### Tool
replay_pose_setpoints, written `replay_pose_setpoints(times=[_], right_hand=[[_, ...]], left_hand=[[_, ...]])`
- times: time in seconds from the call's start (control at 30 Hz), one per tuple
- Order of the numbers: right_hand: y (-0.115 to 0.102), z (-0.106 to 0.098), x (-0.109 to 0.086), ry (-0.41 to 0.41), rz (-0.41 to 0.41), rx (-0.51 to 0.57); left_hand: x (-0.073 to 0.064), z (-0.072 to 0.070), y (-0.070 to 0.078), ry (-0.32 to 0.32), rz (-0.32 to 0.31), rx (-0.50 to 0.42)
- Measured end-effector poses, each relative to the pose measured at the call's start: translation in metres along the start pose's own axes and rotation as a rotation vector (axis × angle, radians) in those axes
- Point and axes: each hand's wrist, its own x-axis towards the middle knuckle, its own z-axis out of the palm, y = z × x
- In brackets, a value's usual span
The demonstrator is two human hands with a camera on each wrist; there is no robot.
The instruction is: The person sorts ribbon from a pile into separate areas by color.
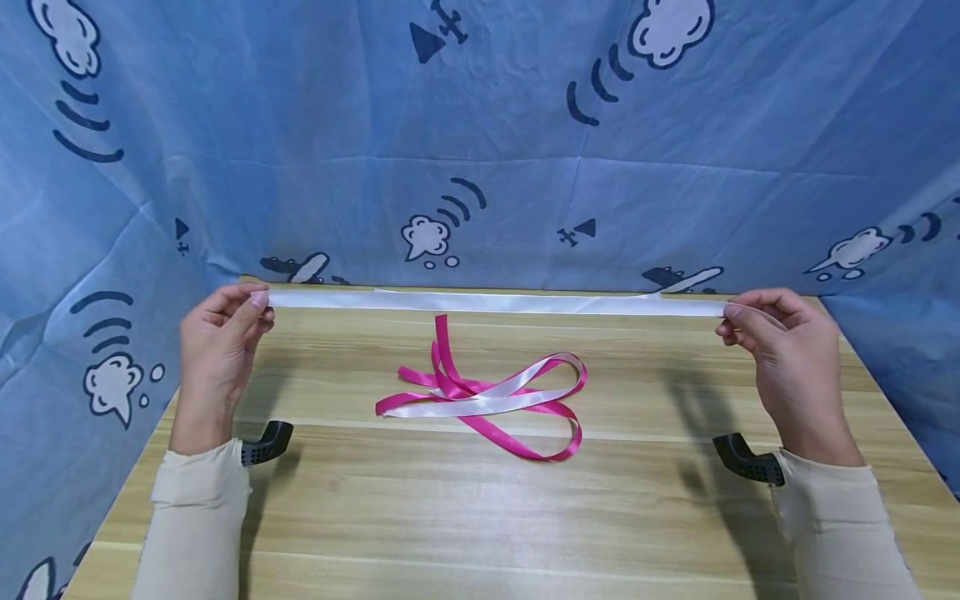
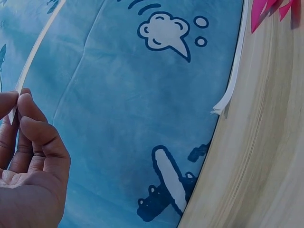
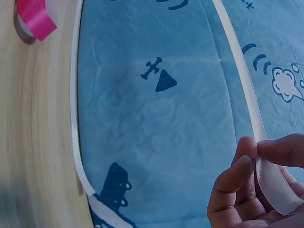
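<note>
A white satin ribbon (image 1: 495,303) stretches straight and level between both hands, above the back of the table. My left hand (image 1: 221,350) pinches its left end between thumb and forefinger, and a short tip pokes past the fingers in the left wrist view. At the other side my right hand (image 1: 798,367) pinches it the same way; a tail bends back over the palm in the right wrist view. Below, a loose pile of pink ribbon (image 1: 517,448) and white ribbon (image 1: 480,406) lies in loops at mid-table. Another white strip (image 3: 73,118) runs along the table's back edge.
The wood-grain table (image 1: 487,517) ends at a blue printed cloth (image 1: 480,108) hanging behind it and round the sides. Black angled pieces stick out inward from the left sleeve (image 1: 198,508) and the right sleeve (image 1: 836,521).
</note>
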Motion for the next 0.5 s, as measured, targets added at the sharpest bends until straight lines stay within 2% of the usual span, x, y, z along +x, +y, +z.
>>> replay_pose_setpoints(times=[0.33,0.5], right_hand=[[0.005,-0.002,0.007,0.014,0.030,-0.025],[0.008,-0.004,0.012,0.029,0.071,-0.061]], left_hand=[[0.002,0.002,-0.004,-0.023,-0.014,0.046],[0.004,0.005,-0.007,-0.065,-0.020,0.065]])
